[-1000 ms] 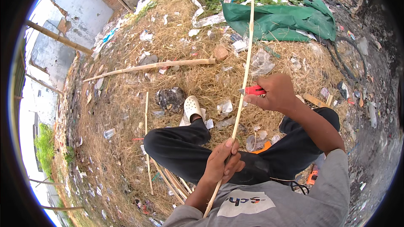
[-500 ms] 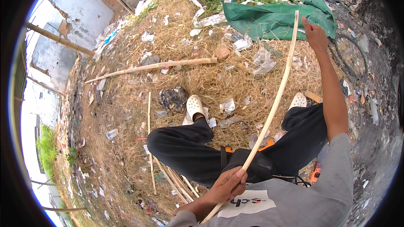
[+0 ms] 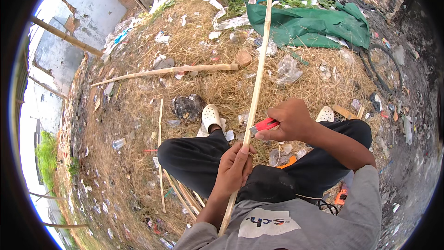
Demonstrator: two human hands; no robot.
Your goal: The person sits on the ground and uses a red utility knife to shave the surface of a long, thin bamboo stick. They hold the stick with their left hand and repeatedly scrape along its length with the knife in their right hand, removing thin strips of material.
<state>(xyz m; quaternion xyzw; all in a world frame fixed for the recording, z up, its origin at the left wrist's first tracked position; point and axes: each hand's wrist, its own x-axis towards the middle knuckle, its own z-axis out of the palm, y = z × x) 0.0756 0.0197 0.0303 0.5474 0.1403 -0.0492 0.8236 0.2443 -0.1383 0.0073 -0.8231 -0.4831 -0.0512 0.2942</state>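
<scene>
A long pale bamboo strip (image 3: 259, 71) rises from beside my body toward the far green sheet. My left hand (image 3: 235, 167) is closed around its lower part, thumb along the strip. In my right hand (image 3: 291, 121) is a red utility knife (image 3: 267, 124), gripped with the thumb near its blade end. The knife's blade meets or nearly meets the strip's right edge, just above my left hand; exact contact is hard to make out.
Several cut bamboo strips (image 3: 186, 196) lie left of my bent leg. Another bamboo length (image 3: 166, 71) rests on the dry grass, near a dark rock (image 3: 188, 107). A green sheet (image 3: 310, 25) spreads at the back, and an orange tool (image 3: 341, 194) lies at the right.
My right hand has come down from the strip's far end to just above my left hand, with the knife. The strip's far end has swung left, and my left hand has shifted up and left.
</scene>
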